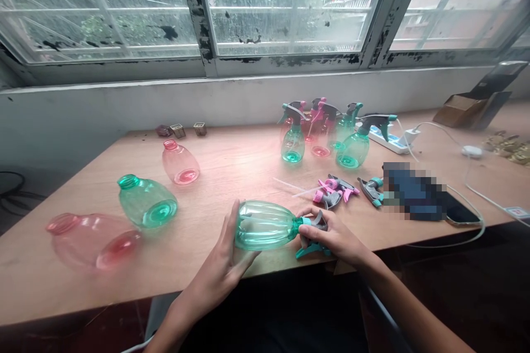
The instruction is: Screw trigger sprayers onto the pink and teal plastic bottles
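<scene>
A clear green spray bottle point(267, 226) lies sideways between my hands, above the table's front edge. My left hand point(229, 248) is closed around its base end. At the neck, my right hand point(327, 231) grips the grey and teal spray head point(317, 252), its fingers on the collar; part of the head is hidden by the hand. Just beyond my right hand lie pink and grey spray heads point(331, 192) with thin clear tubes, and a grey and teal spray head point(371, 192).
On the left stand headless bottles: pink point(181, 162), green point(148, 201) and a larger-looking pink one point(95, 240). Several bottles with heads, including a green one point(293, 146), stand at the back. A power strip point(389, 139), a phone point(461, 209), cables and a cardboard box point(461, 109) are right.
</scene>
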Demonstrator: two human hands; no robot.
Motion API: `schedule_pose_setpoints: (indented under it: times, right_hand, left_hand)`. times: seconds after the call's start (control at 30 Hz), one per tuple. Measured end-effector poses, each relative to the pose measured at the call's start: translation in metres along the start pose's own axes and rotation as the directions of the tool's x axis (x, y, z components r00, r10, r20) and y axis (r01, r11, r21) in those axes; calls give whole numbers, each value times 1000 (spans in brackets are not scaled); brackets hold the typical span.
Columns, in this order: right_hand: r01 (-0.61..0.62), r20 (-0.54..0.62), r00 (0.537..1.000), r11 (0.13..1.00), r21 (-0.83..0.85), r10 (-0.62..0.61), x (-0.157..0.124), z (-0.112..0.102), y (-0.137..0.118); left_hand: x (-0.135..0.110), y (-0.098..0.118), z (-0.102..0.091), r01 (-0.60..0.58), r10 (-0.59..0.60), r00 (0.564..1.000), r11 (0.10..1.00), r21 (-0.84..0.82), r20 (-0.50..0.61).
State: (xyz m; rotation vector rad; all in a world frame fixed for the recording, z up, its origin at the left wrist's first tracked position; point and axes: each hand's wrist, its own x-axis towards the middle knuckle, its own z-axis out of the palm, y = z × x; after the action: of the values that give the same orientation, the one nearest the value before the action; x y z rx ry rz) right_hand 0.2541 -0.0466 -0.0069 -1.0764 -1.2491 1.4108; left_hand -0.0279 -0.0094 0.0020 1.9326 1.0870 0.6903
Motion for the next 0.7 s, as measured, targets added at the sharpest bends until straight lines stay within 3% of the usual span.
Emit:
schedule_pose_setpoints:
  times: [0.23, 0.7]
  right_hand:
    - [-3, -9, 1000, 1000, -28, 3, 0, 0, 2]
    - [-18, -14, 1000, 1000, 2, 18, 0, 0, 4]
  left_hand:
    - [-1, 8, -3, 70, -70, 997, 998, 3, 15]
    - [0, 7, 0, 38, -39, 999, 999, -31, -21]
